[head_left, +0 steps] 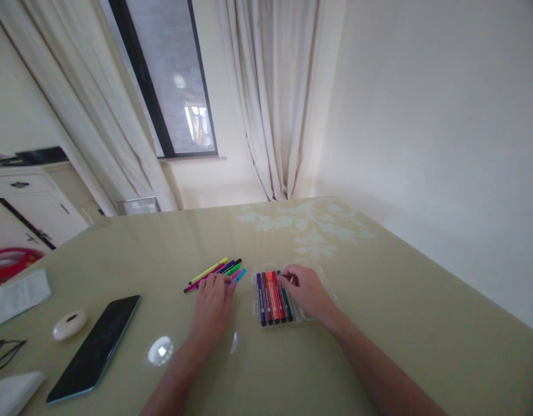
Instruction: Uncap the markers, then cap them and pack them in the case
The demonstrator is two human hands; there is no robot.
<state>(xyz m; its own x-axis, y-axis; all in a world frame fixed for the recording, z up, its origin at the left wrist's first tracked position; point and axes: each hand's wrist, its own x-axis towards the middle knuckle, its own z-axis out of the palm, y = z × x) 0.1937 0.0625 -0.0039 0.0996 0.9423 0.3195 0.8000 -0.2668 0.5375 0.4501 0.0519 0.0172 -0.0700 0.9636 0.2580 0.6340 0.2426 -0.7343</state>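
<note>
The left hand (212, 300) lies flat, fingers spread, on the loose pens (214, 270) fanned on the bench (379, 277); their tips stick out beyond its fingertips. The right hand (305, 289) has its grip pressed together, apparently pinching the cap end of a dark green pen (285, 300) in the clear case (327, 289), where other pens lie in a row just left of that grip. Pens look light, stiff and smooth, likely to roll; mid-barrel seems the surest hold. A phone (95, 346) lies well left.
</note>
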